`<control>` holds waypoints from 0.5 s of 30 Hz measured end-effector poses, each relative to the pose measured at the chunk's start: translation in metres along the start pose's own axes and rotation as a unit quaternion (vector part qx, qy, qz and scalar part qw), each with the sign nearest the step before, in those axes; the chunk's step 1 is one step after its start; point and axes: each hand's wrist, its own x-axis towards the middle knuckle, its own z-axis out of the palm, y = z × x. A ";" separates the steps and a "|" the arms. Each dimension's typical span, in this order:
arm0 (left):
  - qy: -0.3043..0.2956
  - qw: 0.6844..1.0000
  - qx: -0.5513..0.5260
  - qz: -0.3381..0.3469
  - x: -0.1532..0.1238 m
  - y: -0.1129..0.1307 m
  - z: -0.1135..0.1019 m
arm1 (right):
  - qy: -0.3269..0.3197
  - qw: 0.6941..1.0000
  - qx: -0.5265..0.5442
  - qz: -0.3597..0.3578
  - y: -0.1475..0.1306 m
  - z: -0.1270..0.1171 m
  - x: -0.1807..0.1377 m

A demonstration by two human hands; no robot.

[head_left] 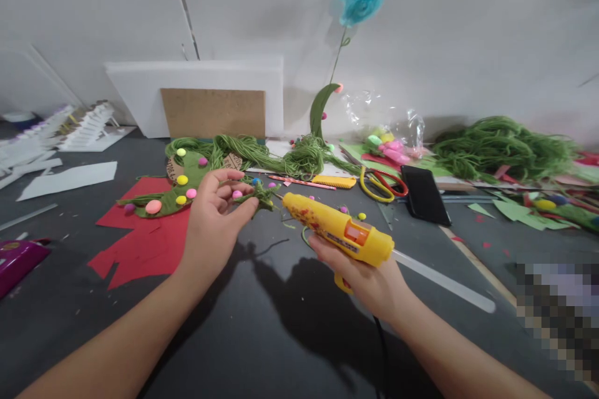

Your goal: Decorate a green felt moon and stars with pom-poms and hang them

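Note:
My right hand [369, 280] grips a yellow glue gun [337, 229] by its handle, with a clear glue stick jutting out of its back. The gun's nozzle points left at a small green yarn piece [259, 195]. My left hand [216, 212] pinches that green piece between thumb and fingertips, with a small pink bead [237, 194] beside the fingers. Behind my left hand lies a green leaf shape [166, 199] dotted with pink and yellow beads, on red paper [140, 243].
Green yarn bundles [262, 153] and a larger heap [500, 149] lie at the back. Yellow-handled scissors [381, 184], a black phone [423, 194] and a yellow comb [334, 182] sit mid-table. A blue paper flower [360, 0] leans on white foam boards [196, 84]. A purple object [19, 259] rests at the left.

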 end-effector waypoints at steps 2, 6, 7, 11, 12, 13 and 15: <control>-0.001 1.000 -0.003 0.002 0.000 -0.001 0.000 | 0.010 1.000 -0.008 -0.007 0.004 0.000 -0.001; 0.000 1.000 -0.002 0.001 0.001 -0.002 -0.001 | 0.033 0.999 -0.026 -0.004 0.015 -0.002 -0.003; 0.001 1.000 0.000 0.001 0.001 -0.002 -0.001 | 0.033 0.999 -0.029 -0.002 0.017 -0.003 -0.004; -0.005 1.000 0.002 0.003 0.001 -0.001 -0.001 | 0.021 0.999 -0.025 0.005 0.016 -0.006 -0.004; -0.007 1.000 0.002 0.002 0.001 -0.001 -0.001 | 0.018 1.000 -0.022 0.008 0.014 -0.007 -0.003; -0.008 1.000 0.002 0.001 0.001 -0.001 -0.001 | 0.017 1.000 -0.021 0.012 0.011 -0.007 -0.003; -0.009 1.000 -0.001 0.000 0.001 -0.001 -0.001 | 0.014 1.000 -0.015 0.017 0.006 -0.007 -0.001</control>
